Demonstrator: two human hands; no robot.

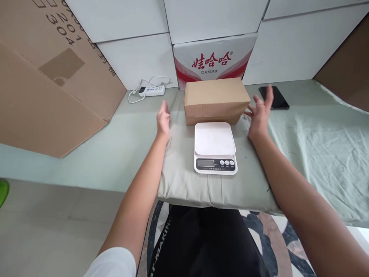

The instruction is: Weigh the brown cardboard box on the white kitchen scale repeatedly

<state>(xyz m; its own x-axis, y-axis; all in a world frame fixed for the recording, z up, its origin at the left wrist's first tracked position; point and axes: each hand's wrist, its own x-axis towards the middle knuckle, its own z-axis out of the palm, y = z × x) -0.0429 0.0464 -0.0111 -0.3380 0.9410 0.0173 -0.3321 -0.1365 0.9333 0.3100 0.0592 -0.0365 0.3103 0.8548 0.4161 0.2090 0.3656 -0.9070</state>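
A brown cardboard box (216, 92) stands on the cloth-covered table, right behind a white digital kitchen scale (215, 139). The scale's platform is bare, and its display looks blank. To the left of the box, my left hand (163, 120) hovers apart from it, palm turned inward, fingers extended and slightly blurred. My right hand (260, 113) is at the box's right end, fingers spread and nothing held. Its fingertips come close to the box's side; whether they touch it I cannot tell.
A black phone (275, 97) lies beyond my right hand. At the back left sits a white power strip (152, 90) with its cable. Behind the box leans a white and red carton (213, 57). A large cardboard sheet (57, 100) rises on the left.
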